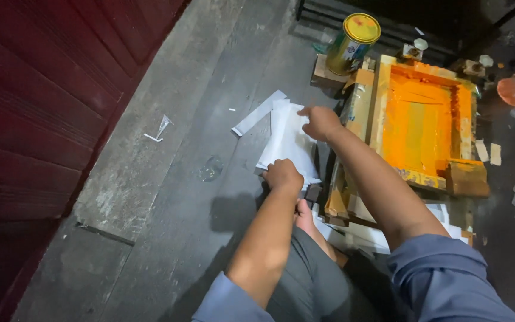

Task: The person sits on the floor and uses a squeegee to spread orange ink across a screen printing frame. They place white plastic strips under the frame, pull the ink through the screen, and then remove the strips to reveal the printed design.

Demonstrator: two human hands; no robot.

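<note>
Blue sleeves and grey trousers are filling the bottom of the view, with a bare foot showing just below the left wrist. Both forearms are stretching forward and away from the body over the dark floor. Left hand is curling into a loose fist, knuckles up, fingers closed together and pressing on the near edge of a stack of white sheets; whether it is pinching a sheet cannot be told. Right hand is reaching further out, wrist bent, fingers bunched and pointing left onto the upper part of the same stack, which is lying between the two hands and spreading leftwards from them. Just right of the right forearm, a wooden screen-printing frame coated in orange ink is resting tilted. Beyond the right hand, a yellow-lidded tin can is standing on a block. Left of both hands, well apart, a small scrap of clear plastic is lying near a dark red wooden wall.
</note>
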